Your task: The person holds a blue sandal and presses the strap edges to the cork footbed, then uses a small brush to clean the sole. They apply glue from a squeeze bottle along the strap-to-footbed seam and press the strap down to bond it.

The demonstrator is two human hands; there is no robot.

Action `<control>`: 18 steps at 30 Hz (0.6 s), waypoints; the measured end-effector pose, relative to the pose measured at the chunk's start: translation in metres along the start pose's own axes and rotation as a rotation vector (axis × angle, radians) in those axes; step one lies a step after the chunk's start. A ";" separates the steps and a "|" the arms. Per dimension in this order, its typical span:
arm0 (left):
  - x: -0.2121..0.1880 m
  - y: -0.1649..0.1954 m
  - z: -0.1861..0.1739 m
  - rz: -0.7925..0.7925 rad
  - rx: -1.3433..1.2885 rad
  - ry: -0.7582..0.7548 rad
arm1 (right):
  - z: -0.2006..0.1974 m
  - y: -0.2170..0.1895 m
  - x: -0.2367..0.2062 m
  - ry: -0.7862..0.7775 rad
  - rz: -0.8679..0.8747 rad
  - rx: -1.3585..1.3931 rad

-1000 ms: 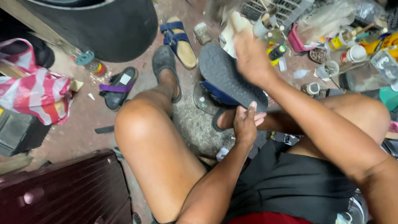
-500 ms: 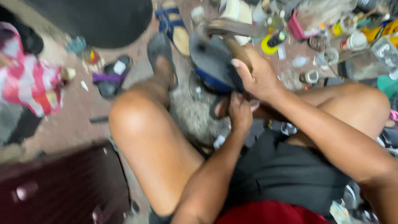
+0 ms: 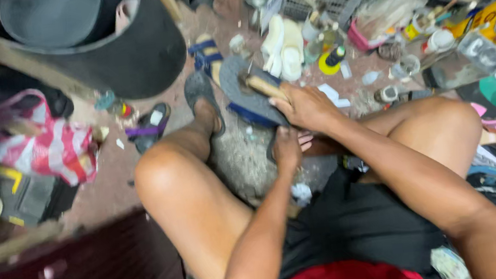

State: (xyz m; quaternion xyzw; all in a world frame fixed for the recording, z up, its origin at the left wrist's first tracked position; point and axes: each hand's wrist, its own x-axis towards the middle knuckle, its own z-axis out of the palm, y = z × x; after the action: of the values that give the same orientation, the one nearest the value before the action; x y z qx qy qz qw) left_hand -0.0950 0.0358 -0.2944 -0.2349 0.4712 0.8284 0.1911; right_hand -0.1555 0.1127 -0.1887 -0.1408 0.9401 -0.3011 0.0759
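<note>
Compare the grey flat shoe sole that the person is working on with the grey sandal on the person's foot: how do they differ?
The grey flat shoe sole is tilted up off the ground, while the grey sandal lies flat on the floor. The right hand presses a wooden-handled tool against the sole; no hand touches the sandal. The sandal is being worn; the sole is not. Both are grey and foot-shaped.

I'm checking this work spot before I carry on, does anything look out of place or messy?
Yes. Loose sandals lie scattered singly on the floor, not paired. Small bottles and containers are heaped in a jumble at upper right. The right hand holds a wooden-handled tool on a grey sole.
</note>
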 end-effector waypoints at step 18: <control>0.049 0.180 -0.069 0.176 0.344 0.147 | -0.021 -0.024 -0.015 0.447 -0.074 0.279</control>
State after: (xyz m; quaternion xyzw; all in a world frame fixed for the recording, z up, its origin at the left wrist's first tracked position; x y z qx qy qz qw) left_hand -0.2176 -0.1071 -0.2288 -0.2165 0.6372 0.7298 0.1201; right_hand -0.1407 0.1101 -0.1566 -0.0932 0.8770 -0.4542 -0.1261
